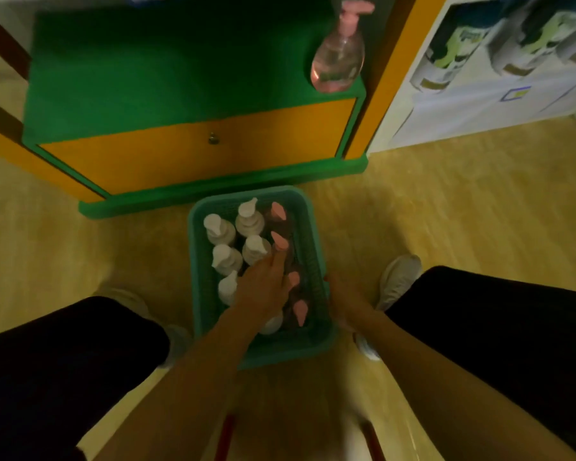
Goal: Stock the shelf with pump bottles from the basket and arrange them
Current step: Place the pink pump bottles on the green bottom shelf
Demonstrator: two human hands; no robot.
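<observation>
A teal basket (pixel 316 247) stands on the floor between my feet. It holds several white pump bottles (pixel 248 221) on its left side and several clear bottles with pink pumps (pixel 279 240) on its right. My left hand (pixel 263 291) reaches into the basket and lies over the pink-pump bottles, fingers stretched toward one pump; whether it grips a bottle is hidden. My right hand (pixel 345 299) holds the basket's right rim from outside. One pink pump bottle (pixel 338 58) stands upright on the green shelf (pixel 167 68), at its right front corner.
Below the shelf is an orange drawer front with a small knob (pixel 213 138) and a green base. An orange post (pixel 389 78) borders the shelf on the right. Beyond it, a white unit (pixel 499 61) holds other products. My dark-trousered legs flank the basket.
</observation>
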